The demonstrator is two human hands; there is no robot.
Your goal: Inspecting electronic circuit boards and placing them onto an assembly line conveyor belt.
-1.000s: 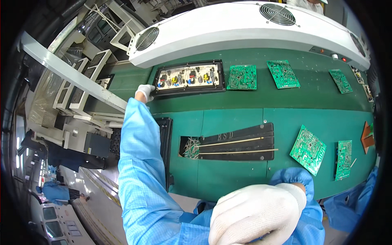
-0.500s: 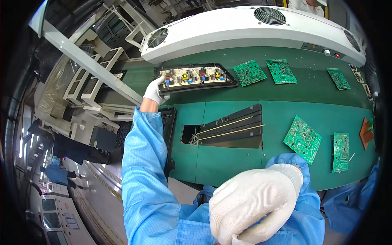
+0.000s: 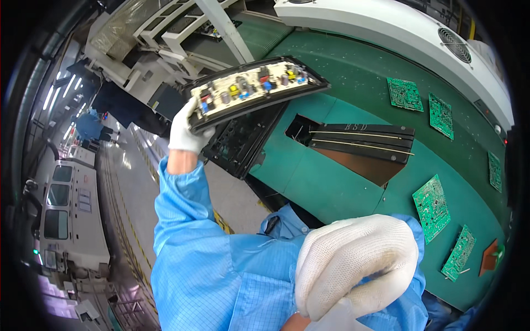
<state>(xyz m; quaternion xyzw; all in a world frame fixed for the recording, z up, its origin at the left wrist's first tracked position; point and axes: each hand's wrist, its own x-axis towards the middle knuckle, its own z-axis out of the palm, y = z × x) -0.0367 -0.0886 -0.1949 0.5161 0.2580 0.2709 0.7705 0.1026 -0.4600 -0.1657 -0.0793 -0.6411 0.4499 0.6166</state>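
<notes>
Up at the left, my white-gloved left hand (image 3: 186, 126) grips the near-left end of a black tray (image 3: 232, 113). A beige circuit board (image 3: 251, 87) with yellow, blue, red and black components sits in it. The tray is tilted and held in the air, over other black trays (image 3: 234, 138) by the bench edge. Close in front of my chest, my gloved right hand (image 3: 359, 265) is closed with its fingers curled. Something whitish shows below its fingertips, but I cannot make out what it is.
Green circuit boards (image 3: 432, 208) lie on the green bench (image 3: 326, 176) and along the darker green belt (image 3: 353, 60). A black slotted plate (image 3: 364, 144) with two thin rods is beside a square opening. A white fan housing (image 3: 386, 27) spans the belt; a white machine (image 3: 69, 215) stands left.
The view has turned left, and my left hand has carried the tray away from the belt toward the bench's left end. My right hand stays closed near my chest.
</notes>
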